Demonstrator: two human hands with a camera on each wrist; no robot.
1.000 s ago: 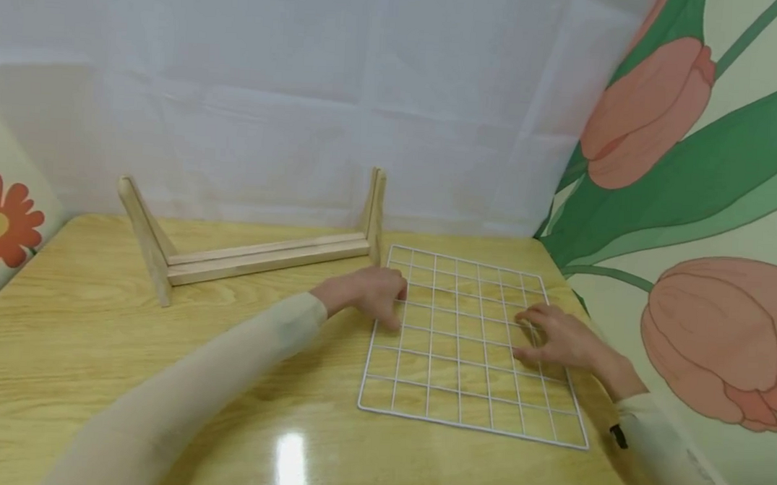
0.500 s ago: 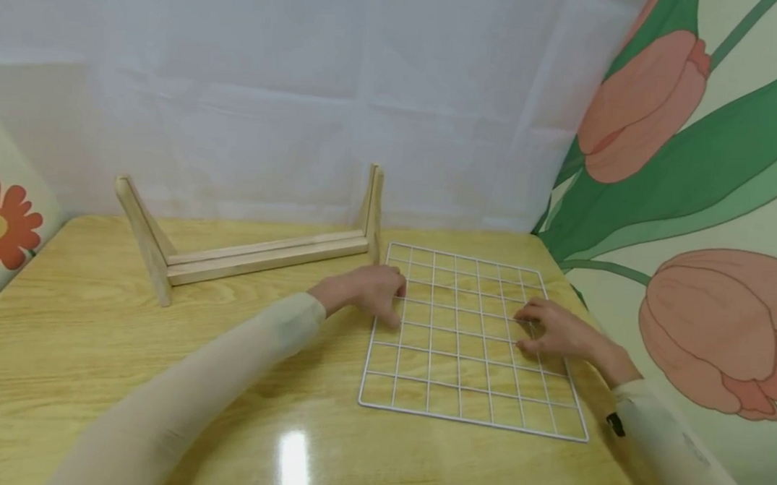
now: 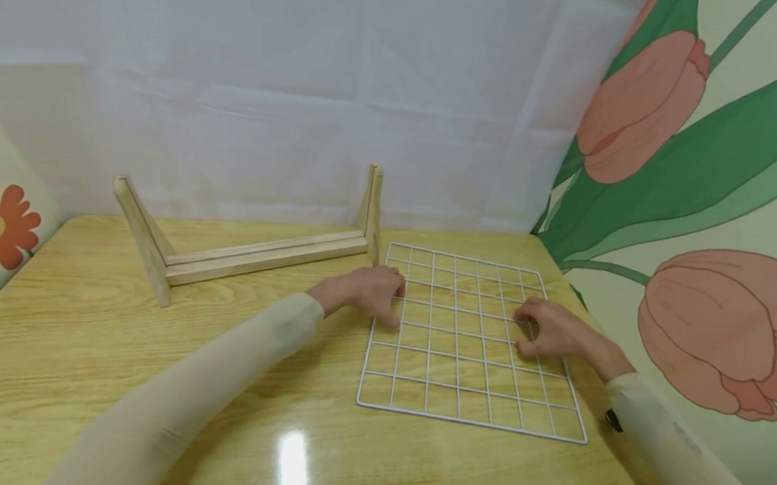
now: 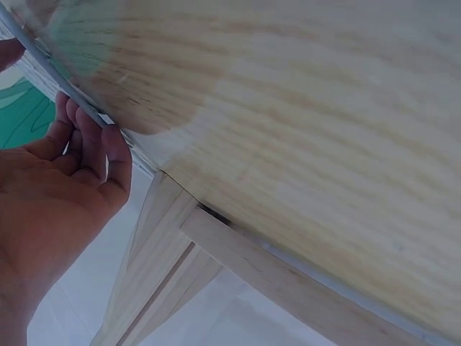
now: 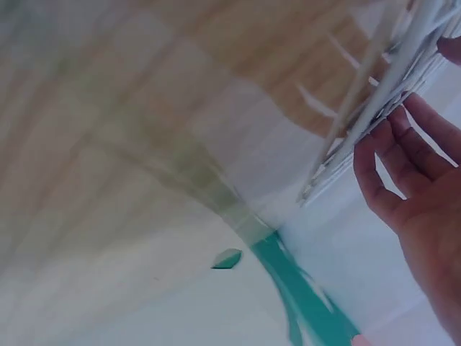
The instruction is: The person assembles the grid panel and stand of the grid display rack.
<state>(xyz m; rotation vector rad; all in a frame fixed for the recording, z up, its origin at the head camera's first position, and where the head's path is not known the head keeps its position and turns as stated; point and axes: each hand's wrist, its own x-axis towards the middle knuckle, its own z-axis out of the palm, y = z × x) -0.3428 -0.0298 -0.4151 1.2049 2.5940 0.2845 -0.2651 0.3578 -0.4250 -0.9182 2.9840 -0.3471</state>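
Observation:
A white wire grid point(image 3: 443, 355) lies flat on the wood-grain table, seen whole in the head view. My left hand point(image 3: 372, 292) reaches over its left edge, thumb and fingers spread apart. In the left wrist view the fingertips point(image 4: 108, 137) touch the edge wire. At the opposite side, my right hand point(image 3: 557, 331) arches over the right edge, thumb and index finger forming a C above the wires. The right wrist view has its bent fingers point(image 5: 374, 169) right at the wires, thumb apart from them. Neither thumb closes against the fingers.
A pale wooden stand point(image 3: 267, 259) with two slanted uprights and a grooved crossbar sits left of the grid, one upright close to the left hand. Behind the table point(image 3: 64, 373) hangs a white cloth point(image 3: 251, 99). A tulip-painted wall point(image 3: 697, 328) borders the right side.
The fingers of my right hand have drawn in a little, rounding the gap to the thumb. The left hand, grid and stand keep their places; the head view shifts slightly.

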